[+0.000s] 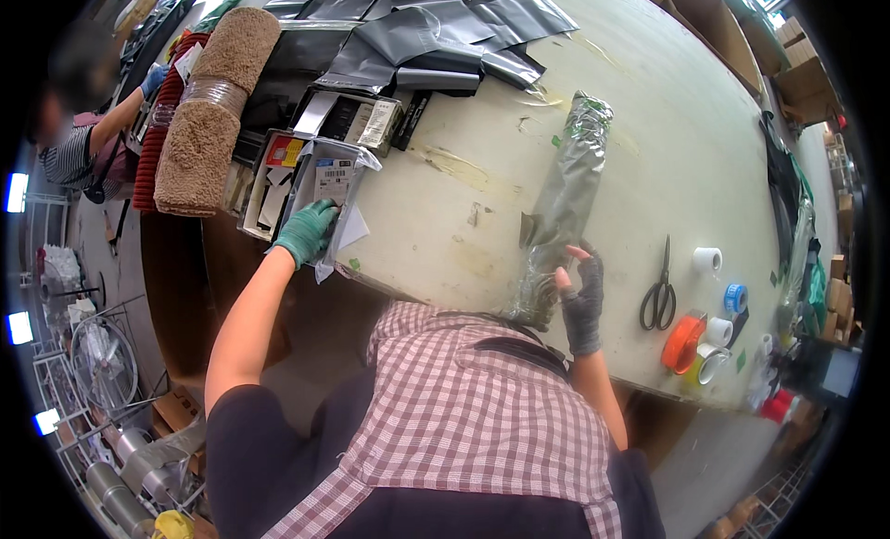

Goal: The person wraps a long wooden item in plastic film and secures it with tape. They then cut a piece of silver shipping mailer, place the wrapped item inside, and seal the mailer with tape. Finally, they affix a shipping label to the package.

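My left hand [308, 231], in a green glove, reaches into a grey-lined box [350, 226] at the table's front left edge. Its fingers are closed at the lower edge of a white printed label [332, 179]. My right hand [582, 298] wears a dark grey glove with bare thumb and fingertips. Thumb and fingers are apart beside the near end of a long roll [567, 187] wrapped in shiny grey plastic film. That roll lies lengthwise on the table, its near end close to my apron.
Black scissors [659, 293], an orange tape roll [683, 344] and several other tape rolls lie at the right. Grey plastic mailing bags [426, 38] pile at the back. A brown rolled rug [218, 113] stands left of the boxes. Another person [88, 140] works at far left.
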The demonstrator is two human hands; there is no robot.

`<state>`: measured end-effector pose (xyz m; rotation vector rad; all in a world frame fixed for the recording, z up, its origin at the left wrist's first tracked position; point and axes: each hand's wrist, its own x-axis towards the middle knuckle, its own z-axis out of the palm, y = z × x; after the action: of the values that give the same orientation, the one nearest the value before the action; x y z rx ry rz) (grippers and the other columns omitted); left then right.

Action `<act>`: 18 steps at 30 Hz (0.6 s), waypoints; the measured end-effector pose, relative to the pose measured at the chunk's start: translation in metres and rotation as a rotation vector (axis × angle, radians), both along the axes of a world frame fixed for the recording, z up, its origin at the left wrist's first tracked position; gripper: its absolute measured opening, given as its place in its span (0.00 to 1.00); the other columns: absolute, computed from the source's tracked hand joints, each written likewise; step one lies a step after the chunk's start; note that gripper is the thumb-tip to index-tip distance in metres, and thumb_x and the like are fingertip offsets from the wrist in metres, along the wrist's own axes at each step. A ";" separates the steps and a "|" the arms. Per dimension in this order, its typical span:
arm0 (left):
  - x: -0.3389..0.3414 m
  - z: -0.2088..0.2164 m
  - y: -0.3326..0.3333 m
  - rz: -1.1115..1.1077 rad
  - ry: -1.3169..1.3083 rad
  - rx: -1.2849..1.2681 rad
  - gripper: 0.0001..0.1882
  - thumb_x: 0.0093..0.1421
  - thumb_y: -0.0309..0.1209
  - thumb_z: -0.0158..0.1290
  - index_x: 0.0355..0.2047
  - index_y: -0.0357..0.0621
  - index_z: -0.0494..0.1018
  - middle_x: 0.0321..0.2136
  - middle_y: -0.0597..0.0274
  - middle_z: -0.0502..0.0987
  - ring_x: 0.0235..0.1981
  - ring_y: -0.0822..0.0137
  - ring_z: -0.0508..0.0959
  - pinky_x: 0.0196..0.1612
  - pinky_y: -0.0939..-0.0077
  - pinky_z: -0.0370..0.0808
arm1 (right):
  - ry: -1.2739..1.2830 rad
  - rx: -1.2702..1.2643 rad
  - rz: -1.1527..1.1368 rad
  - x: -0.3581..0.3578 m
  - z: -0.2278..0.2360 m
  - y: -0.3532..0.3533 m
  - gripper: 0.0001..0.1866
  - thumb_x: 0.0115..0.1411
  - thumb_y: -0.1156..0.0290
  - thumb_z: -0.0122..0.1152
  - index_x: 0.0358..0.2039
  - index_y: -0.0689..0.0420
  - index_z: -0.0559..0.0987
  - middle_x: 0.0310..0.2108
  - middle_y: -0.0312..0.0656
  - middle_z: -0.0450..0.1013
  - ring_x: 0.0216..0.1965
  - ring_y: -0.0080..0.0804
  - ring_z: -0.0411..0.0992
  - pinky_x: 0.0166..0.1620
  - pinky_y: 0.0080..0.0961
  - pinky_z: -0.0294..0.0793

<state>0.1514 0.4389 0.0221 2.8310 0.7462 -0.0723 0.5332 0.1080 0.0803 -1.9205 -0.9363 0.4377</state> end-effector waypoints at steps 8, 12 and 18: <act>0.009 0.004 -0.004 -0.064 0.106 0.232 0.13 0.49 0.24 0.51 0.37 0.43 0.74 0.38 0.57 0.75 0.42 0.54 0.75 0.46 0.63 0.72 | 0.178 0.078 0.005 -0.007 -0.012 -0.013 0.15 0.55 0.76 0.58 0.45 0.61 0.75 0.48 0.44 0.71 0.52 0.34 0.68 0.57 0.29 0.64; 0.008 0.008 -0.011 0.041 0.006 0.236 0.09 0.48 0.26 0.53 0.32 0.46 0.74 0.31 0.59 0.74 0.36 0.53 0.74 0.41 0.63 0.72 | 0.240 0.133 0.011 -0.009 0.002 -0.008 0.13 0.57 0.76 0.57 0.44 0.61 0.76 0.46 0.41 0.72 0.50 0.30 0.69 0.56 0.27 0.65; -0.004 0.013 -0.017 0.307 -0.063 -0.018 0.05 0.49 0.30 0.57 0.27 0.45 0.73 0.30 0.53 0.74 0.34 0.50 0.74 0.38 0.60 0.71 | 0.318 0.056 0.059 -0.007 -0.001 -0.010 0.11 0.56 0.77 0.57 0.41 0.60 0.77 0.43 0.41 0.73 0.48 0.33 0.70 0.54 0.29 0.66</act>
<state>0.1474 0.4223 0.0348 2.6522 1.1467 0.0577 0.5264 0.0981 0.0795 -1.7123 -0.7884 0.7202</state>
